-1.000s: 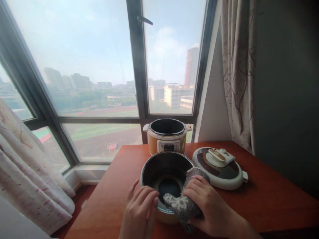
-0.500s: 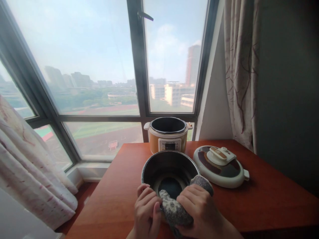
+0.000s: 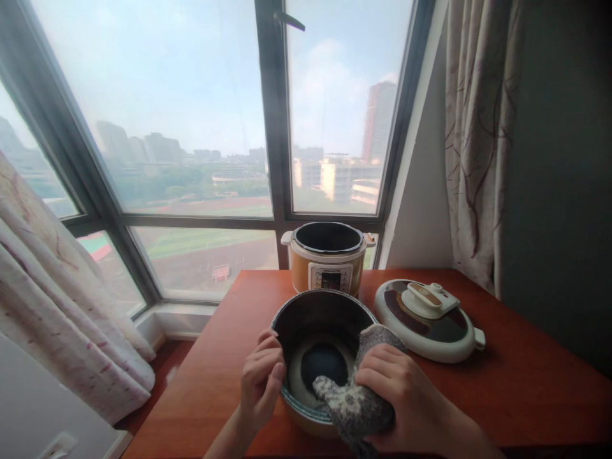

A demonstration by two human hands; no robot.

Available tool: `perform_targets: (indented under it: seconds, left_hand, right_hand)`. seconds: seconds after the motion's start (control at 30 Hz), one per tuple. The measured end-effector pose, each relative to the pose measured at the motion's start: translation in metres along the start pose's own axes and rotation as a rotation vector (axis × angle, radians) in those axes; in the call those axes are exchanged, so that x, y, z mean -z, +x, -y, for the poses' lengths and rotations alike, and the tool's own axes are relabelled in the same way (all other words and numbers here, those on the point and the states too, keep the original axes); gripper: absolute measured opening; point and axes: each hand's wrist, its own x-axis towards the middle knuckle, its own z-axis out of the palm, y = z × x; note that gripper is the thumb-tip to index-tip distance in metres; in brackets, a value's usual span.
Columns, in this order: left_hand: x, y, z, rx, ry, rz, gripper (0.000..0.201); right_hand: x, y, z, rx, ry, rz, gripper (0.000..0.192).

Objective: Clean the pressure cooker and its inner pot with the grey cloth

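A dark inner pot [image 3: 313, 322] stands near the table's front, tilted slightly so that its inside shows. My left hand [image 3: 261, 381] is closed on the pot's left rim, fingers curled over the edge. Bunched in my right hand [image 3: 406, 390] is a grey, speckled cloth [image 3: 351, 405], lying over the pot's right front rim. One end of the cloth hangs into the pot, and another part pokes up above my knuckles. Some of the right fingertips are hidden under the cloth.
Behind the pot stands an electric pressure cooker base [image 3: 327, 271] with a front panel. Its lid [image 3: 430, 322] rests on the wooden table [image 3: 205, 389] at the right. Windows [image 3: 201, 127] rise beyond the table, with curtains [image 3: 478, 140] at both sides.
My left hand has moved left, away from the cloth, to the pot's left rim. The right hand has shifted slightly right with the cloth. The camera view has turned a little left.
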Motion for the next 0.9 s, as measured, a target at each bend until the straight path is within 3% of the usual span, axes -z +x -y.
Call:
perform_targets:
  seconds: [0.17, 0.37, 0.5, 0.63, 0.77, 0.9]
  left_hand:
    - [-0.003, -0.007, -0.01, -0.052, 0.138, 0.033, 0.027]
    - [-0.013, -0.013, -0.047, -0.124, 0.389, 0.109, 0.015]
    - [-0.023, -0.012, -0.059, -0.134, 0.529, 0.192, 0.021]
    - [-0.036, -0.013, -0.058, -0.13, 0.525, 0.128, 0.022]
    - [-0.041, -0.012, -0.058, -0.042, 0.454, 0.129, 0.014]
    - [-0.043, -0.008, -0.058, 0.021, 0.399, 0.069, 0.019]
  right_hand:
    - [-0.007, 0.003, 0.008, -0.014, -0.013, -0.104, 0.035]
    - [-0.014, 0.005, 0.021, -0.123, -0.066, -0.163, 0.031]
    - [-0.026, 0.007, 0.033, -0.184, -0.174, -0.214, 0.031]
    - [-0.036, 0.011, 0.039, -0.183, -0.221, -0.294, 0.03]
    - [-0.039, 0.011, 0.041, -0.175, -0.212, -0.348, 0.029]
    - [-0.042, 0.01, 0.04, -0.153, -0.192, -0.381, 0.029]
